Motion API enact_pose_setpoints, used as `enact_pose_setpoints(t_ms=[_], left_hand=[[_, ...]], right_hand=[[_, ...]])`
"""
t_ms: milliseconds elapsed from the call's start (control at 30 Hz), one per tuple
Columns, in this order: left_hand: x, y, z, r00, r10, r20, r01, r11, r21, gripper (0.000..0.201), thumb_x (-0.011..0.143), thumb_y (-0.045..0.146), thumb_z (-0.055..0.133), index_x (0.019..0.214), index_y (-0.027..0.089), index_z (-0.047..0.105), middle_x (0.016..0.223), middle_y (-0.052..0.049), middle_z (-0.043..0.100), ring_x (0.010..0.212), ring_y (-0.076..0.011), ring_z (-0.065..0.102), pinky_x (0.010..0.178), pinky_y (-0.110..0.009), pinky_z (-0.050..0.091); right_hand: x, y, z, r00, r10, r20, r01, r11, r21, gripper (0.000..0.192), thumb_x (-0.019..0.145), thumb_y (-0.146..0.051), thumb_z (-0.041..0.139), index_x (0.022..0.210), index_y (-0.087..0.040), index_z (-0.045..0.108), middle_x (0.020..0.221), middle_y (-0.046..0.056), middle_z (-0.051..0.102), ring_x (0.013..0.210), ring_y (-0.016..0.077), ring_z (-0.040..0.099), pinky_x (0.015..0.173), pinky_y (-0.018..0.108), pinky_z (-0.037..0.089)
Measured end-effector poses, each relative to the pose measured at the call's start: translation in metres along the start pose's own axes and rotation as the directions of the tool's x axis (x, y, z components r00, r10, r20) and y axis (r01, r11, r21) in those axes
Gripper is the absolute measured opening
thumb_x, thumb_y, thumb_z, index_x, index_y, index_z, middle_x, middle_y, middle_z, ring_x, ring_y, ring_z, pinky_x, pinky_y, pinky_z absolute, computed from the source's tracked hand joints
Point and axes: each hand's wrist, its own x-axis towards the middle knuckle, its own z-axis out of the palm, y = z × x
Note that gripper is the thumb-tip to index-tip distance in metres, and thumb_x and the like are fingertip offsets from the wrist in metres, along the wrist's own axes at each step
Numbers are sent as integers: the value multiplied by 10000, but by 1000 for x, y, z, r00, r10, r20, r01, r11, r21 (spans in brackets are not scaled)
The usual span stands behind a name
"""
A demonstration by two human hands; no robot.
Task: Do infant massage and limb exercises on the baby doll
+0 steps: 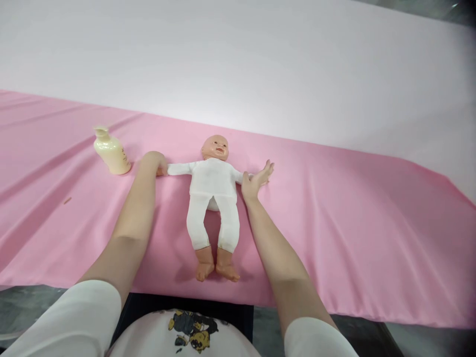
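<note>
A baby doll (213, 178) in a white long-sleeved top and white pants lies on its back, head away from me, bare feet toward me. Its arms stretch out to both sides. At the end of the arm on the left, my left hand (156, 159) is bent over and closed around the doll's hand, which is mostly hidden. On the other side, my right hand (257, 180) touches the sleeve end, with thumb apart and fingers stretched outward. That hand of the doll is hidden behind mine.
A pink cloth (334, 223) with soft folds covers the table. A cream pump bottle (113, 152) stands left of my left forearm. Nearer on that side lies a small brownish sliver (67, 201). Behind the table rises a white surface (238, 64).
</note>
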Motion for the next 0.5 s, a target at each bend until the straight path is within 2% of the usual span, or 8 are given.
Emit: enact_pose_setpoints(t_ms=[100,167,233,300,433,500], left_hand=[[0,9,2,980,-160,122,160,987,16,152,554,205,837,587,167,693,661,-103,690,861,-343,718,816,-421,550],[-4,14,0,986,-146,76,146,989,3,151,565,220,822,652,166,711,677,-102,690,855,-339,715,802,-405,545],[-12,16,-6,996,-86,-25,86,996,8,220,591,260,809,775,161,740,742,-106,712,846,-320,708,774,-376,542],[-24,19,-13,985,-16,-174,18,1000,9,325,620,309,801,909,172,745,868,-107,742,875,-293,698,766,-339,537],[-50,33,-18,900,72,-430,-147,979,-143,346,673,315,784,989,194,713,1062,-90,748,923,-245,683,782,-299,524],[-56,45,-13,836,126,-535,-283,933,-222,370,698,282,761,1046,179,693,1077,-96,739,909,-231,675,768,-295,519]], right_hand=[[-4,-4,0,987,-157,20,157,988,-4,886,789,-338,504,1573,-225,108,1707,185,67,1606,369,18,1213,729,66],[-7,-7,0,969,-242,46,242,970,11,849,800,-331,502,1560,-218,141,1697,183,92,1605,354,41,1228,701,103],[-10,-13,1,954,-287,86,285,958,33,795,815,-333,505,1540,-216,200,1692,176,94,1602,344,62,1239,677,130],[-15,-24,0,948,-291,130,285,956,67,721,835,-341,507,1507,-222,275,1693,160,83,1598,334,81,1247,659,143],[-29,-56,-4,937,-289,196,242,942,233,583,892,-359,500,1447,-232,376,1667,136,175,1586,287,145,1271,594,178],[-36,-74,-7,901,-352,255,253,902,350,560,907,-379,520,1430,-224,395,1626,147,277,1562,280,218,1261,568,239]])
